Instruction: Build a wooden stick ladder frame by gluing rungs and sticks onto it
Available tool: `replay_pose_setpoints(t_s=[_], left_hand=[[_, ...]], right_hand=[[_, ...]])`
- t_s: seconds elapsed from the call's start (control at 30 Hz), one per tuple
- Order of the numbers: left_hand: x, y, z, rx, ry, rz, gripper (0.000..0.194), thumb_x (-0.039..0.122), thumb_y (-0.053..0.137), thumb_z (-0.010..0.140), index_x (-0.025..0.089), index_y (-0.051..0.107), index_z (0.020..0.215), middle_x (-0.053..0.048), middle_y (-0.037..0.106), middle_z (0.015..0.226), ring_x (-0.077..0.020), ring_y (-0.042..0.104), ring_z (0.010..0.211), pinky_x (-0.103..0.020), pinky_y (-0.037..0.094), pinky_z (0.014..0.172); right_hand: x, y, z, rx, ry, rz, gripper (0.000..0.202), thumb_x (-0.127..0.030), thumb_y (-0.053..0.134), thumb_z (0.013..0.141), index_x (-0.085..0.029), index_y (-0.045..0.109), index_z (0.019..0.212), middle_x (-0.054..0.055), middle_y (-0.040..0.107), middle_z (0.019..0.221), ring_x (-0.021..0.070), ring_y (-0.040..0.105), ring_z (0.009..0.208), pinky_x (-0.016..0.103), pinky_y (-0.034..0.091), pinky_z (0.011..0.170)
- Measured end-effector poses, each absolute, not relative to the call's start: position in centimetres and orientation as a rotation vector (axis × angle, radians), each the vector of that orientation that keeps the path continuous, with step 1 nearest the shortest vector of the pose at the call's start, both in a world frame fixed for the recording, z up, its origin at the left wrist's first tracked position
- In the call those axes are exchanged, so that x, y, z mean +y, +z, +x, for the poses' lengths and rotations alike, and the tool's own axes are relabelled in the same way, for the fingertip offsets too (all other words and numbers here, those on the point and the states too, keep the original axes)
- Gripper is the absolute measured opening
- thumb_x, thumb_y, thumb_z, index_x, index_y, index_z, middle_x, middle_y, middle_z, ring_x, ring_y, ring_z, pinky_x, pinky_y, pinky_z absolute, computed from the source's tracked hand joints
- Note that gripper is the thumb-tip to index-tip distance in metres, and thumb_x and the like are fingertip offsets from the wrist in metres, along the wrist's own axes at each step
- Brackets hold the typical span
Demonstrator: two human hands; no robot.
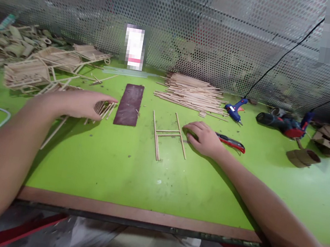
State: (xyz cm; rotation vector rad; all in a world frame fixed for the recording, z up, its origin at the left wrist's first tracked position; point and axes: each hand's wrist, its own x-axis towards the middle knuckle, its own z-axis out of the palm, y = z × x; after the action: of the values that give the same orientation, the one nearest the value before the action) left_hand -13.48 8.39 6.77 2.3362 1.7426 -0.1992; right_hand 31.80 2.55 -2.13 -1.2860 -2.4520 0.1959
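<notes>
My left hand point(82, 101) curves over a small frame of thin wooden sticks point(104, 109) on the left, thumb and fingers on either side of it. Much of that frame is hidden under the palm. My right hand point(202, 138) rests on the green table, holding nothing, with its loosely bent fingers beside an H-shaped stick frame point(168, 133). That frame lies flat, with two crossbars between its long side sticks. Just right of the hand is a red and black utility knife point(232, 143). A dark brown rectangular piece point(129, 105) lies between my hands.
A pile of loose sticks point(193, 93) lies at the back, near a blue glue gun point(236, 109). Finished-looking stick structures point(29, 72) and bamboo pieces point(17, 44) crowd the left. A power tool point(283, 125) and a brown ring point(302, 158) stand right. Perforated metal mesh point(180, 25) rises behind.
</notes>
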Motion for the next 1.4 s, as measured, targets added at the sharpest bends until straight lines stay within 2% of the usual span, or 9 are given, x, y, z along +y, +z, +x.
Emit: replay_pose_setpoints(t_s=[0.13, 0.33, 0.6, 0.83, 1.03, 1.13, 1.23, 1.33, 1.4], left_hand=[[8.2, 7.3, -12.9, 1.723, -0.392, 2.199, 0.088, 0.031, 0.068, 0.088, 0.025, 0.046, 0.173, -0.009, 0.053, 0.176, -0.0373, 0.069, 0.137, -0.048, 0.062, 0.105], [8.1, 7.8, -12.5, 1.76, -0.409, 2.138, 0.076, 0.026, 0.062, 0.099, 0.026, 0.046, 0.173, -0.009, 0.046, 0.18, -0.0354, 0.058, 0.153, -0.051, 0.052, 0.121], [8.2, 7.6, -12.6, 1.738, -0.391, 2.166, 0.071, 0.023, 0.062, 0.099, 0.024, 0.052, 0.169, -0.009, 0.053, 0.176, -0.0343, 0.063, 0.147, -0.053, 0.054, 0.119], [8.3, 7.8, -12.1, 1.799, -0.415, 2.115, 0.067, 0.023, 0.067, 0.101, 0.029, 0.056, 0.167, -0.008, 0.058, 0.172, -0.0322, 0.067, 0.14, -0.046, 0.056, 0.113], [8.7, 7.2, -12.9, 1.747, -0.297, 2.175, 0.081, 0.022, 0.076, 0.099, 0.03, 0.046, 0.173, -0.007, 0.037, 0.185, -0.0362, 0.05, 0.159, -0.054, 0.045, 0.127], [8.5, 7.4, -12.6, 1.78, -0.336, 2.098, 0.082, 0.024, 0.071, 0.102, 0.033, 0.038, 0.177, -0.008, 0.039, 0.184, -0.037, 0.056, 0.154, -0.055, 0.049, 0.122], [8.2, 7.6, -12.0, 1.79, -0.29, 2.049, 0.089, 0.034, 0.071, 0.096, 0.032, 0.036, 0.178, -0.009, 0.04, 0.183, -0.0408, 0.059, 0.15, -0.06, 0.05, 0.118], [8.3, 7.3, -11.9, 1.753, -0.117, 2.039, 0.105, 0.066, 0.078, 0.078, 0.036, 0.044, 0.173, -0.006, 0.051, 0.177, -0.0461, 0.059, 0.147, -0.066, 0.05, 0.114], [8.4, 6.9, -12.1, 1.718, -0.024, 2.035, 0.115, 0.082, 0.075, 0.065, 0.039, 0.05, 0.169, -0.005, 0.06, 0.169, -0.0479, 0.06, 0.143, -0.07, 0.048, 0.111]], right_hand=[[2.6, -2.1, 31.8, -2.461, 0.186, -1.285, 0.042, -0.033, 0.048, 0.109, -0.019, 0.077, 0.136, 0.015, 0.08, 0.132, 0.0346, 0.072, 0.126, 0.058, 0.06, 0.111], [2.6, -2.1, 31.8, -2.453, 0.192, -1.275, 0.041, -0.033, 0.048, 0.109, -0.02, 0.078, 0.135, 0.015, 0.08, 0.132, 0.0345, 0.072, 0.125, 0.059, 0.059, 0.113], [2.6, -2.0, 31.8, -2.458, 0.189, -1.301, 0.043, -0.034, 0.047, 0.109, -0.018, 0.077, 0.135, 0.016, 0.08, 0.133, 0.035, 0.072, 0.126, 0.058, 0.059, 0.112], [2.5, -2.0, 31.8, -2.48, 0.195, -1.31, 0.047, -0.035, 0.044, 0.11, -0.015, 0.077, 0.138, 0.018, 0.079, 0.134, 0.035, 0.071, 0.128, 0.056, 0.058, 0.113], [2.5, -1.9, 31.7, -2.474, 0.211, -1.323, 0.046, -0.035, 0.045, 0.11, -0.016, 0.077, 0.138, 0.017, 0.079, 0.135, 0.0353, 0.071, 0.128, 0.058, 0.057, 0.115], [2.5, -1.9, 31.7, -2.473, 0.214, -1.319, 0.046, -0.034, 0.045, 0.11, -0.016, 0.076, 0.138, 0.017, 0.079, 0.134, 0.0354, 0.071, 0.128, 0.059, 0.057, 0.115], [2.5, -1.8, 31.7, -2.476, 0.209, -1.314, 0.046, -0.035, 0.045, 0.11, -0.015, 0.076, 0.138, 0.018, 0.079, 0.134, 0.0359, 0.071, 0.127, 0.059, 0.057, 0.114], [2.5, -1.8, 31.7, -2.479, 0.205, -1.313, 0.047, -0.035, 0.044, 0.11, -0.015, 0.076, 0.138, 0.018, 0.079, 0.134, 0.036, 0.071, 0.127, 0.059, 0.058, 0.113], [2.5, -1.8, 31.7, -2.482, 0.203, -1.31, 0.048, -0.035, 0.044, 0.11, -0.014, 0.076, 0.138, 0.018, 0.079, 0.133, 0.0359, 0.071, 0.127, 0.059, 0.058, 0.113]])
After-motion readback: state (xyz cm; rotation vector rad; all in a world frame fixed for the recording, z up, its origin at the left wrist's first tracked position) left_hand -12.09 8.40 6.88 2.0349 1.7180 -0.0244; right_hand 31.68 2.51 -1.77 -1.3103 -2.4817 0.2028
